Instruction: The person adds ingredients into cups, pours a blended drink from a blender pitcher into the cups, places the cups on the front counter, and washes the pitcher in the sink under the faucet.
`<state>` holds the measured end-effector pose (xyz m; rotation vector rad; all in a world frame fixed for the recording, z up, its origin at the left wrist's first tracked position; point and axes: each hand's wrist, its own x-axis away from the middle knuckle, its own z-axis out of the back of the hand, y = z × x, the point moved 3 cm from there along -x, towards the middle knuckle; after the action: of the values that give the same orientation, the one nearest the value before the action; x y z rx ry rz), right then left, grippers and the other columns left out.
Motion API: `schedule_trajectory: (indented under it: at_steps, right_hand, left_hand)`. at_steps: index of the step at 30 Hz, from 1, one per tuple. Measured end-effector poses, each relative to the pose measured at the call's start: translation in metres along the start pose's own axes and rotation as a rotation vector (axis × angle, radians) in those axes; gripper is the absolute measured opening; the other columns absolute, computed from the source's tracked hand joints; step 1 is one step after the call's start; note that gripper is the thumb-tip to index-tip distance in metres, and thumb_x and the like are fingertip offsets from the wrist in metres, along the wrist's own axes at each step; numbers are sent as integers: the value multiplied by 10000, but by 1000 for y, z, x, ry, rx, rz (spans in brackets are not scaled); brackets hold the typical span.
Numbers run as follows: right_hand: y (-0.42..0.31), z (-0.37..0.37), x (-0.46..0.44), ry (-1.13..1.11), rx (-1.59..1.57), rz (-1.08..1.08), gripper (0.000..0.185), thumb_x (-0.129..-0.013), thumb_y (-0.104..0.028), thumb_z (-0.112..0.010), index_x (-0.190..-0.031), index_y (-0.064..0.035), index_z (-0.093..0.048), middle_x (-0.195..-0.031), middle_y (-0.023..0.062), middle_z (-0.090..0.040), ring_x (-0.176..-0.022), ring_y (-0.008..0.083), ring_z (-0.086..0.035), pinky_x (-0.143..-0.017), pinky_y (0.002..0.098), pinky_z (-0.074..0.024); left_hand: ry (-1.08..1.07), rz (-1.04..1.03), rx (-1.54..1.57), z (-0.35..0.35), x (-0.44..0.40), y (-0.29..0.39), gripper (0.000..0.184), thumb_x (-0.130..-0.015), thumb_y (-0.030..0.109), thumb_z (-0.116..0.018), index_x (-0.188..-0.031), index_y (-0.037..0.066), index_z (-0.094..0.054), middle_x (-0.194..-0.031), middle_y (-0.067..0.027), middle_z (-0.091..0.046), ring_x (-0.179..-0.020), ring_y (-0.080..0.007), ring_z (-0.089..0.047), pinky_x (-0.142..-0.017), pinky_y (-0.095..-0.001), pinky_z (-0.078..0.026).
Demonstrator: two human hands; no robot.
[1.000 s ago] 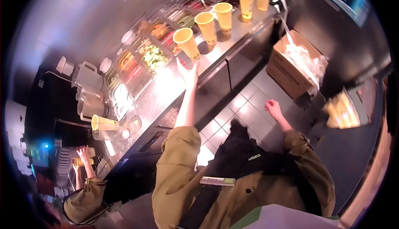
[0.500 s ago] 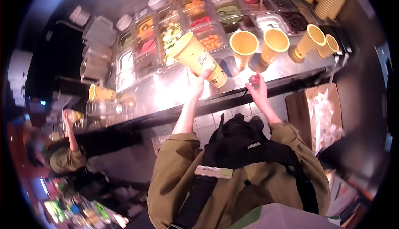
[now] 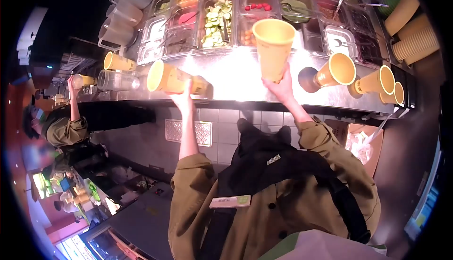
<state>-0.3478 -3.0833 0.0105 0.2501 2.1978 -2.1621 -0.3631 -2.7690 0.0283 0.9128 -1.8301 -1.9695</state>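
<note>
My left hand (image 3: 183, 100) is wrapped round a yellow paper cup (image 3: 165, 78), which leans left at the counter's front edge. Another yellow paper cup (image 3: 273, 47) is in my right hand (image 3: 281, 89), gripped near its base and held almost upright in front of the food containers. To its right, a third paper cup (image 3: 336, 69) stands on the steel counter (image 3: 240, 83). Two more cups (image 3: 379, 79) are farther right along the same edge. What the held cups contain cannot be made out.
Behind the counter edge are clear containers with sliced cucumber (image 3: 218, 21), red berries (image 3: 257, 7) and green paste (image 3: 296, 7). Stacked cups (image 3: 415, 42) lie at the back right, clear pitchers (image 3: 123, 14) at the left. A co-worker (image 3: 66, 127) holds a cup at far left.
My left hand has carried its cup leftward and lower. The right hand, earlier without a cup, has taken one from the counter and raised it. The view has shifted slightly.
</note>
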Motion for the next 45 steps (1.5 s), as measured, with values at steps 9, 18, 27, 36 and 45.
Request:
schedule_trajectory:
  at_steps: [9,18,27,36,45]
  right_hand:
    - [-109,-144,-22,-15,452,246,754,-565,-163,-738,-1197,-37,-346,-1081,145,-440,-978,291,-498,-808,351,-425]
    - [-107,-211,-35,-36,493,176,762,-558,-182,-742,-1197,-46,-350,-1066,141,-446,-980,301,-498,-806,363,-423]
    - [-100,-210,-21,14,614,276,791,-578,-272,-721,-1224,-49,-325,-1094,156,-431,-1016,321,-450,-839,390,-388]
    - [-90,-207,-53,-87,542,571,564,-667,-145,-625,-1163,6,-402,-1124,182,-450,-1042,324,-447,-876,380,-365]
    - [-74,-226,-67,-272,430,380,596,-644,-210,-652,-1150,-6,-413,-1106,169,-468,-1002,327,-468,-851,383,-379]
  left_hand:
    - [235,-22,-263,94,-131,-52,913,-620,136,-744,-1273,-20,-126,-1249,-207,-291,-1109,-282,-372,-944,-393,-324]
    - [162,-196,-594,105,-114,-60,900,-693,200,-690,-1319,21,-69,-1297,-200,-224,-1181,-290,-288,-983,-413,-244]
    - [-593,27,389,-30,-73,87,838,-674,230,-707,-1291,38,-172,-1194,-153,-355,-1073,-248,-416,-920,-347,-345]
    - [-757,-442,458,-36,-87,67,768,-539,185,-776,-1169,-25,-389,-1117,-157,-470,-1023,-251,-485,-873,-361,-402]
    - [-631,-262,368,-16,-95,41,883,-512,214,-795,-1219,-16,-319,-1144,-158,-440,-1030,-258,-479,-876,-373,-397]
